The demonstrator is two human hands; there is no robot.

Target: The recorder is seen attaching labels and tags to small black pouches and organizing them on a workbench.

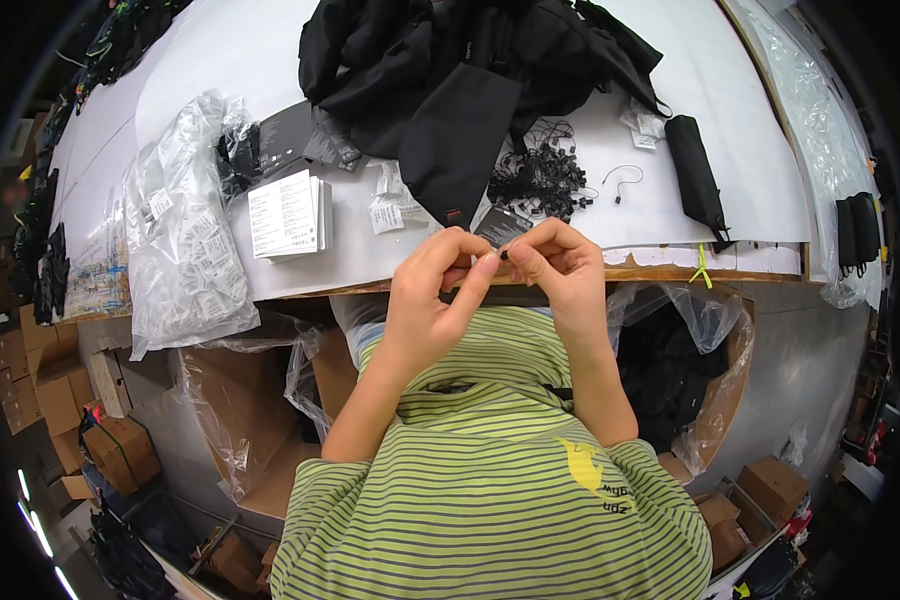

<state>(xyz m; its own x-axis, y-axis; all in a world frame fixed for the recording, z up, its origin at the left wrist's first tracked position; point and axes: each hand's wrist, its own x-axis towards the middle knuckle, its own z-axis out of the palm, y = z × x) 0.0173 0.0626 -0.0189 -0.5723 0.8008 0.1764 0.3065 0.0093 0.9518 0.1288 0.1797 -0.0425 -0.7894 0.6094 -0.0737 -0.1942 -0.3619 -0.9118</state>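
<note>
My left hand (432,295) and my right hand (567,272) meet at the table's front edge, fingertips pinched together. Between them is a tiny black piece (503,254), which looks like the end of a black tag string; the fingers cover most of it. Just beyond the fingertips is a black printed hang tag (503,226). A tangled heap of black tag strings (545,172) with small clips lies behind it. Black fabric bags (470,110) are piled beyond, a flap pointing toward my hands.
Left on the white table (360,260) are a stack of white booklets (285,215), a clear bag of labelled packets (195,230) and black cards (285,135). To the right lie a single loose string (622,180) and a rolled black pouch (697,180). Plastic-lined cartons (255,400) stand below.
</note>
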